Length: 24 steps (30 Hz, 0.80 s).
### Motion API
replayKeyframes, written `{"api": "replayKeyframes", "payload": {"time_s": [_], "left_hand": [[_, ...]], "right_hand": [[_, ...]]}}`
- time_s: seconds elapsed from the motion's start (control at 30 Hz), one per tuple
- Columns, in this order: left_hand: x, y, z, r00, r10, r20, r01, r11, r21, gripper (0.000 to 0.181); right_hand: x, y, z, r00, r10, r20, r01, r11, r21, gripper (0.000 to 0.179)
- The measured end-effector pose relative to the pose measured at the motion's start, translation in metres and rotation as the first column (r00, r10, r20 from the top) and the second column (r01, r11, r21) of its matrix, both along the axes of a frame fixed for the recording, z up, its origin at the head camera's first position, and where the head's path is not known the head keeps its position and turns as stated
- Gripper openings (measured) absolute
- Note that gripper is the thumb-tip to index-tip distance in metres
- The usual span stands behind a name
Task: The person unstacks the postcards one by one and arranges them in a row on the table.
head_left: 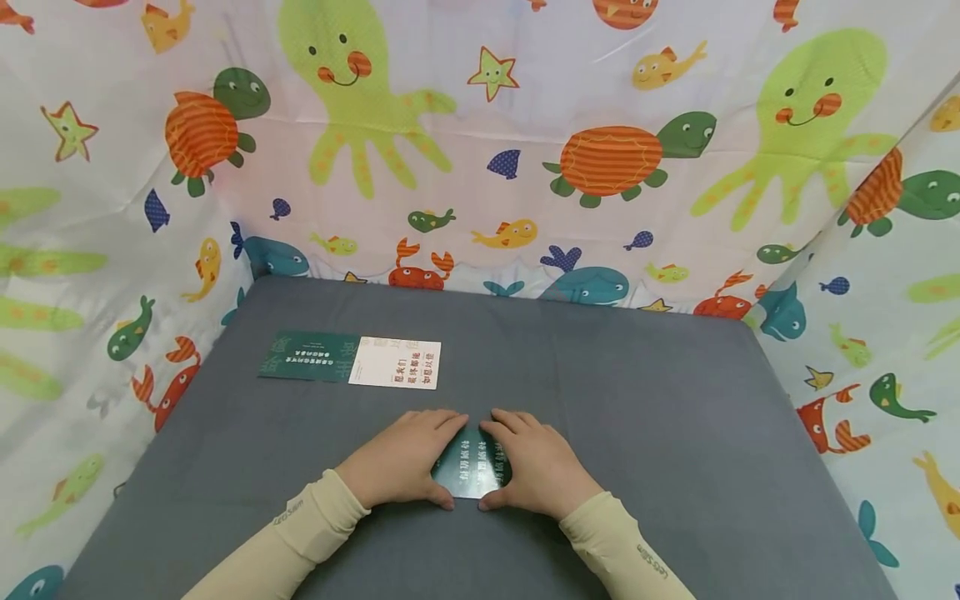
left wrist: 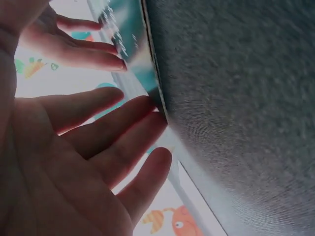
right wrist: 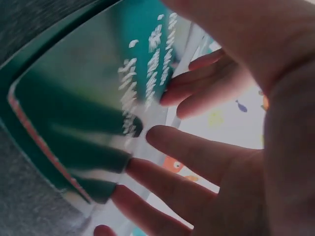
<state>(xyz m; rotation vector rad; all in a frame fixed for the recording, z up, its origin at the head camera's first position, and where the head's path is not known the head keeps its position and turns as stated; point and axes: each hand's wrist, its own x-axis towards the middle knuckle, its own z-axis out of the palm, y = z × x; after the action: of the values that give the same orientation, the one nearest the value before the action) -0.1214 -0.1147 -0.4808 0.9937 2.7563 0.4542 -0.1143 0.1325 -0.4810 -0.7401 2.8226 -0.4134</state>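
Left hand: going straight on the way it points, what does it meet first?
Likely the green card, right by the left hand; beyond it, probably the right hand. Height is hard to judge, so it might slide just over the card.

Glare streaks the green card (head_left: 471, 471) in the bright head view; wrist views look dim, backlit.

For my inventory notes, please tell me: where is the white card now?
In the head view, the white card lies on the gray table, left of centre, immediately right of a green card and beyond the left hand.
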Motion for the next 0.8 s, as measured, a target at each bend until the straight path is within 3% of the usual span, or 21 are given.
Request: {"api": "replayKeyframes", "payload": {"time_s": [0.43,0.8], "left_hand": [[-0.0019,0.0019,0.0024,1.000,-0.006,-0.031,0.005,1.000,-0.026,0.101],[-0.0036,-0.0020,0.0045,0.999,-0.034,-0.031,0.033,0.999,-0.026,0.097]], "right_hand": [[0.0065,-0.0023,0.0044,0.997,0.023,-0.071,-0.024,1.000,-0.012,0.088],[0.0054,-0.0030,0.0058,0.995,0.039,-0.096,-0.041,0.999,-0.028,0.084]]}}
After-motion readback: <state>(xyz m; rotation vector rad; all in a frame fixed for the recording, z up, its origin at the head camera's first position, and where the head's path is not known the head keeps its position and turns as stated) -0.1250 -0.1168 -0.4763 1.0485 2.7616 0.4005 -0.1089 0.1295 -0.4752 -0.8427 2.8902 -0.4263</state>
